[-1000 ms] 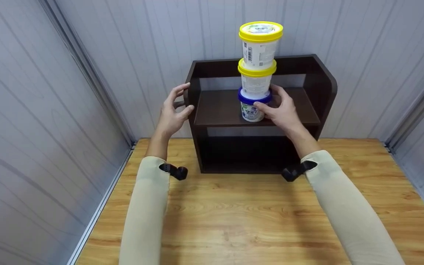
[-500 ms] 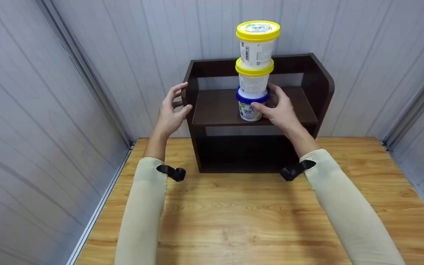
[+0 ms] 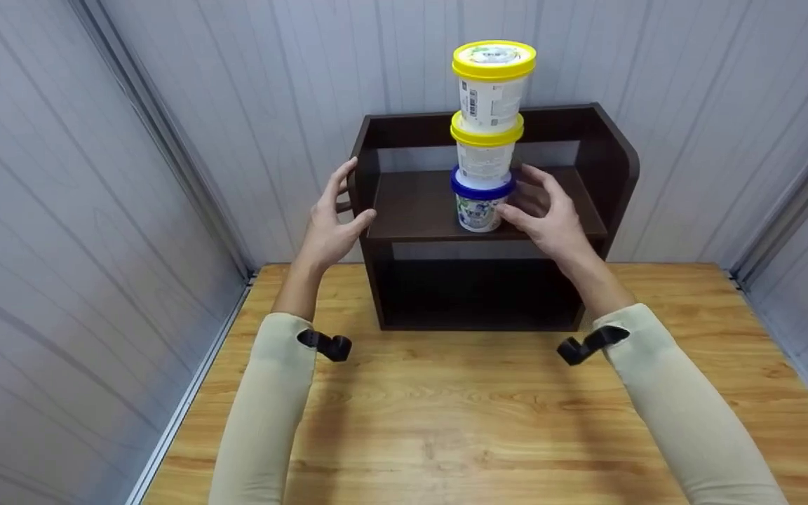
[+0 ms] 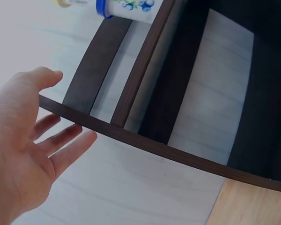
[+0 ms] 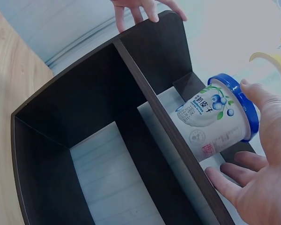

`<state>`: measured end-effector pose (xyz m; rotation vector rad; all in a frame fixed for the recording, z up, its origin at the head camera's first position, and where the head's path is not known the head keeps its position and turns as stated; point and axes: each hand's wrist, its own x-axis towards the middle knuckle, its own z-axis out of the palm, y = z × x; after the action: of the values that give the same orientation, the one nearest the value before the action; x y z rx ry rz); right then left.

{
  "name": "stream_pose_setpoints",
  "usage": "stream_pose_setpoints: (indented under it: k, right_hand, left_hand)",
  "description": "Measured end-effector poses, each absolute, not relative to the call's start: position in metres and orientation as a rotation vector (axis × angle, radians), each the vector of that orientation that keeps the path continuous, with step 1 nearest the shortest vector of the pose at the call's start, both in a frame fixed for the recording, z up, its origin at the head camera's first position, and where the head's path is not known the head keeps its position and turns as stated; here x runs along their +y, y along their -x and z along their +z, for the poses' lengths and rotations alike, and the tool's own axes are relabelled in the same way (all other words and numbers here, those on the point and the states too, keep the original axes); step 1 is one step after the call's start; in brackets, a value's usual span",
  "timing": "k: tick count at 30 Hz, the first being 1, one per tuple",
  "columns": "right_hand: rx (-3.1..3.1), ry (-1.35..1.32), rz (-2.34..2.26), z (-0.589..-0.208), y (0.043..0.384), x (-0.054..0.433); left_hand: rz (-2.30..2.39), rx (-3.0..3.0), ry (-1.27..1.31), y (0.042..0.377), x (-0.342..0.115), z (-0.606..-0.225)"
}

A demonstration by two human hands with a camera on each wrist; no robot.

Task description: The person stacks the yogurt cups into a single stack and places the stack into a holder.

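Three tubs stand in a stack on the upper board of a dark brown shelf unit (image 3: pixel 418 203). At the bottom is a blue-lidded tub (image 3: pixel 477 212) with blueberry print; above it are a yellow-lidded middle tub (image 3: pixel 485 160) and a yellow-lidded top tub (image 3: pixel 492 104). My right hand (image 3: pixel 551 221) is spread beside the bottom tub, thumb tip close to its blue lid; whether they touch I cannot tell. My left hand (image 3: pixel 330 228) straddles the unit's left side panel (image 4: pixel 145 143), fingers loose on the outer side and thumb on the inner side.
The unit stands on a wooden tabletop (image 3: pixel 432 414) against the pale panelled back wall (image 3: pixel 306 70). Side walls rise at left and right. The unit's right side panel (image 3: pixel 607 168) stands beyond my right hand. Below the upper board is a lower compartment (image 3: pixel 477 294).
My right hand has loosened from the blue-lidded tub and drawn back slightly to the right. My left thumb and fingers have spread wider at the side panel. The stack stays in place.
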<state>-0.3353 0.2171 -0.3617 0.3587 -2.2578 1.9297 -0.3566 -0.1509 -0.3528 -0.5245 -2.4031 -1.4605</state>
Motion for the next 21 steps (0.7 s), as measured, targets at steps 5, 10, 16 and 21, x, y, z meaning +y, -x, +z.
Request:
stream_pose_setpoints:
  k: [5, 10, 16, 21]
  right_hand:
    - [-2.238, -0.363, 1.868, -0.369, 0.324, 0.228]
    - [-2.197, -0.377, 1.819, -0.378, 0.314, 0.236]
    - [-2.155, -0.407, 1.847, -0.389, 0.297, 0.243]
    - [-2.176, -0.4, 1.868, -0.401, 0.281, 0.25]
  left_hand:
    - [-1.437, -2.377, 0.528, 0.35, -0.148, -0.359]
    - [-1.441, -2.326, 0.539, 0.341, -0.148, -0.365]
    - [-1.498, -2.311, 0.521, 0.325, -0.15, -0.373]
    - [-1.502, -2.377, 0.5, 0.31, -0.156, -0.384]
